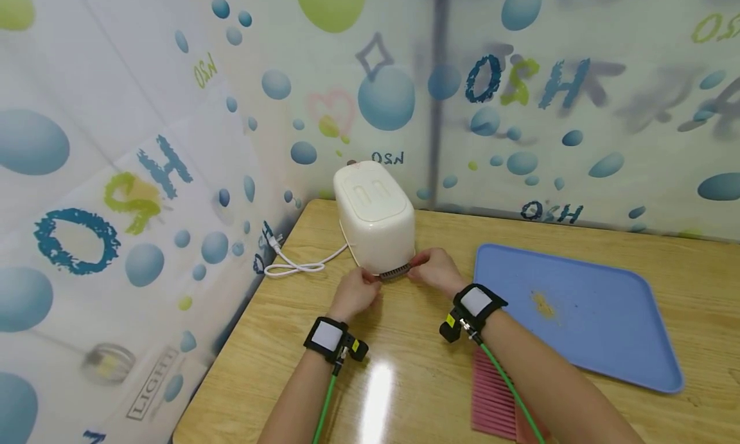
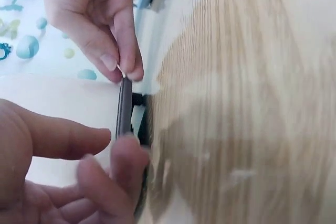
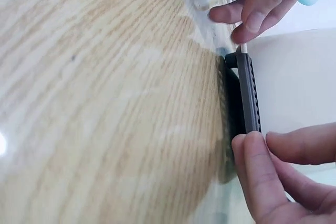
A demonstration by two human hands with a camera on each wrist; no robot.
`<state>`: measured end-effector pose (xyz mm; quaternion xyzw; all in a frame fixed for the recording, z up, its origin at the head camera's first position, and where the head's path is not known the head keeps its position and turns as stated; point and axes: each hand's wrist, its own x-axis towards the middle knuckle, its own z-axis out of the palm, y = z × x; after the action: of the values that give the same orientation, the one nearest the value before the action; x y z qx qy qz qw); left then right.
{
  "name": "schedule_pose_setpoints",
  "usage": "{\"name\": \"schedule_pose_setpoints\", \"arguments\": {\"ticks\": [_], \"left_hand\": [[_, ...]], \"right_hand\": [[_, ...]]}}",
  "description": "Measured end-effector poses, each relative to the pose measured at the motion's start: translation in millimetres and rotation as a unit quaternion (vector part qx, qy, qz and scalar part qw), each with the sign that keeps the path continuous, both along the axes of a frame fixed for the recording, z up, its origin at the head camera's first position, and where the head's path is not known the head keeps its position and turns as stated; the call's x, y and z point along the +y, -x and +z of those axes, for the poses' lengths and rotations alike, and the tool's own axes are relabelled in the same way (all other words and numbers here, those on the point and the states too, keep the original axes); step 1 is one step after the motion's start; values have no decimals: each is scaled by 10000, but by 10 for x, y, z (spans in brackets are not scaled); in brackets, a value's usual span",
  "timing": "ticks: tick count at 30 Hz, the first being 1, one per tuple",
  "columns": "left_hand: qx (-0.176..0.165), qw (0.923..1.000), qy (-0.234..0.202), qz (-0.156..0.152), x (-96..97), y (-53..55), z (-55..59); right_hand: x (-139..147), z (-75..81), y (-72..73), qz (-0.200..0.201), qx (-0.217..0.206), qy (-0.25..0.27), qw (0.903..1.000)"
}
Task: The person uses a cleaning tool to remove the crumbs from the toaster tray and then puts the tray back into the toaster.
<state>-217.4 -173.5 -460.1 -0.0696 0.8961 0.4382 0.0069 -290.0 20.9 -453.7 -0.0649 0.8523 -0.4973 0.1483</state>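
A white toaster (image 1: 381, 238) with two slot shapes on top stands at the back left of the table. At its near bottom edge is a dark grey ribbed crumb tray handle (image 1: 395, 273). My left hand (image 1: 354, 294) holds the handle's left end between thumb and fingertips; these fingers look blurred in the left wrist view. At the other end, my right hand (image 1: 437, 270) pinches it with thumb and forefinger. A dark foot (image 2: 139, 99) shows under the toaster beside the handle. Whatever lies behind the handle is hidden by the toaster's body.
A white power cord (image 1: 300, 266) with its plug lies left of the toaster. To the right is a blue tray (image 1: 607, 328) bearing a small pile of crumbs (image 1: 542, 304). A pink ribbed cloth (image 1: 491, 399) lies partly under the right forearm. Patterned curtains border the table.
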Motion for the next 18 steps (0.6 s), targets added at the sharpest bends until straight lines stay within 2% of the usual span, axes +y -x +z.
{"name": "schedule_pose_setpoints", "arguments": {"ticks": [3, 6, 8, 10, 14, 18], "left_hand": [[531, 9961, 609, 343, -44, 10, 39], [994, 9909, 720, 559, -69, 42, 48], [1175, 9887, 705, 602, -78, 67, 40], [1266, 9883, 619, 590, -84, 96, 22], [1170, 9918, 306, 423, -86, 143, -10], [975, 9951, 43, 148, -69, 185, -35]], "right_hand": [[5, 49, 45, 98, 132, -185, 9997], [1, 114, 94, 305, 404, -578, 9970], [-5, 141, 123, 507, 619, -887, 9928], [-12, 151, 148, 805, 762, -1118, 9875], [-27, 122, 193, 1281, 912, -1275, 9793], [-30, 68, 215, 1447, 1029, -1370, 9745]]}}
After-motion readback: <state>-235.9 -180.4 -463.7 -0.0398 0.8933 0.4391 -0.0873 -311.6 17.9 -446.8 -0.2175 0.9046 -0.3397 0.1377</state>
